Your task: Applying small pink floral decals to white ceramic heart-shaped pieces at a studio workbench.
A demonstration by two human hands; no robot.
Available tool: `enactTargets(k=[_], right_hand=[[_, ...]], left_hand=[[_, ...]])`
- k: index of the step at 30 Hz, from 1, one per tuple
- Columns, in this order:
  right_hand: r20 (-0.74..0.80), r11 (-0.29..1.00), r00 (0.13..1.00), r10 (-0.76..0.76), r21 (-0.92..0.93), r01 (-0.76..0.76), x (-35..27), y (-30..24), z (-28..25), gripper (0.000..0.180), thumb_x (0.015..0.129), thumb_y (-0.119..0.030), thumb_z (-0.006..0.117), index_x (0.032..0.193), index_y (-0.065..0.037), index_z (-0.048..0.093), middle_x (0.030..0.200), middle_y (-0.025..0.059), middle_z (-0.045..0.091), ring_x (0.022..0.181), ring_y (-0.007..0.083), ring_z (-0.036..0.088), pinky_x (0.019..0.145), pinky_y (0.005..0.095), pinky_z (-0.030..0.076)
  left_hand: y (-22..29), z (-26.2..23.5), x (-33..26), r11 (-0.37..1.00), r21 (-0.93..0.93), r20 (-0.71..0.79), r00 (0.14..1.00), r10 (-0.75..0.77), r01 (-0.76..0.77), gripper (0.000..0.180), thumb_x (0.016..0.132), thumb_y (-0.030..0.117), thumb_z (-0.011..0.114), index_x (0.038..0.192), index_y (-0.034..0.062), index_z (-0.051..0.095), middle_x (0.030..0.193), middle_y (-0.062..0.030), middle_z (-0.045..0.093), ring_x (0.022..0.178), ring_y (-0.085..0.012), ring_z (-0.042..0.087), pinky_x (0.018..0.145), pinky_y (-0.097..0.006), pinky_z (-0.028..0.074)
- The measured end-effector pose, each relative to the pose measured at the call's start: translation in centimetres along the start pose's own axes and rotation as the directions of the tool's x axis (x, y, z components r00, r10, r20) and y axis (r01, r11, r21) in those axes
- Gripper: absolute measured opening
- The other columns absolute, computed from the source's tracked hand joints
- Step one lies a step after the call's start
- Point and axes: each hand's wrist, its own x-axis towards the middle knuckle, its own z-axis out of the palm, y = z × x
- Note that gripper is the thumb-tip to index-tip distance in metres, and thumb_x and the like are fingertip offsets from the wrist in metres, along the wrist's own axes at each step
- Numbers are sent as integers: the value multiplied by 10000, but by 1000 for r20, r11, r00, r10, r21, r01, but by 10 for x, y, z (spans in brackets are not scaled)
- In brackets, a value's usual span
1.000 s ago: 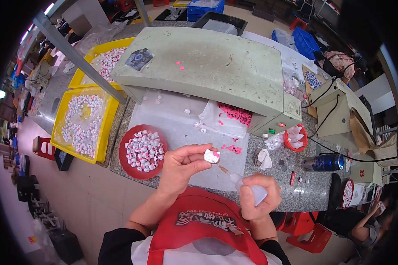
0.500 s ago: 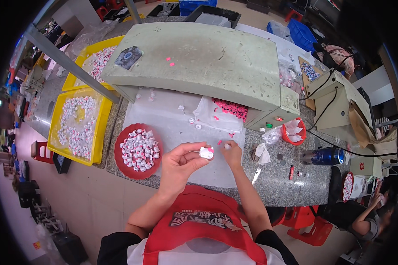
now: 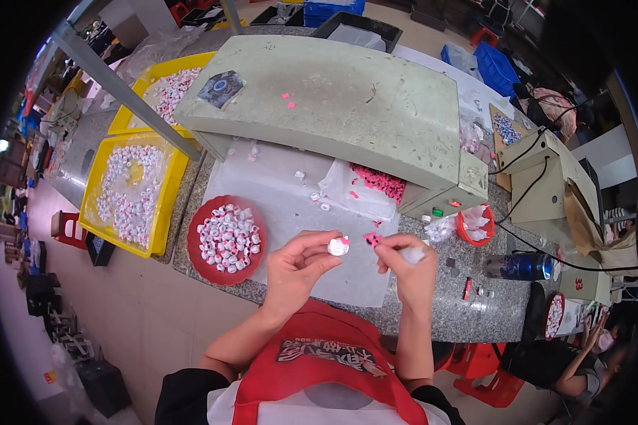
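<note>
My left hand (image 3: 296,268) pinches a small white figure head (image 3: 338,246) with a pink patch on its top between thumb and fingers, over the white paper (image 3: 298,205). Close on its right, my right hand (image 3: 412,280) is closed, its fingertips on a small pink and black piece (image 3: 371,239). A whitish, translucent bit (image 3: 412,255) shows against the right fingers; whether it is worn or held I cannot tell. Left of my hands stands a red scalloped dish (image 3: 193,244) heaped with similar white and pink pieces. Under the grey-green box lies a pile of pink and black pieces (image 3: 379,183).
The grey-green metal box (image 3: 319,92) spans the bench just beyond my hands. Yellow trays (image 3: 164,227) of white pieces stand at left. On the right are a red basket (image 3: 463,230), a blue can (image 3: 521,267) and a red lighter (image 3: 467,287). Another person (image 3: 574,382) sits far right.
My right hand has moved right and turned, with the pink and black piece now at its fingertips. The figure head in my left hand has turned slightly. The whole view has shifted a little.
</note>
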Motion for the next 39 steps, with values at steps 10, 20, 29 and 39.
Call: enactTargets(k=[10,20,29,39], right_hand=[[99,979,990,-102,-166,118,-28,-28,11,117,660,48,678,746,15,605,713,47,593,567,70,535,477,176,421],[99,870,918,-385,-294,396,-38,-26,22,158,656,-4,706,796,-25,636,688,30,588,570,82,542,520,210,425],[120,838,905,-408,-343,424,-36,-27,21,187,618,59,688,792,7,641,696,50,584,614,99,545,530,209,416],[121,810,884,-452,-360,463,-20,-14,20,171,613,47,703,763,8,630,757,71,593,630,112,550,547,215,424]], left_hand=[[21,12,-5,995,91,132,991,15,-27,267,735,-134,550,982,-42,590,1074,-146,529,945,-183,557,807,-261,492],[17,11,-9,992,-44,198,972,124,-118,278,741,-120,554,1004,-33,575,1038,-153,555,943,-208,562,791,-276,495],[13,17,-11,943,178,149,955,258,-282,212,752,-102,552,946,-23,582,1015,-160,563,903,-202,578,730,-264,507],[3,13,-4,996,-70,75,995,63,-58,213,771,-76,541,984,-56,551,969,-147,582,897,-178,579,764,-278,499]])
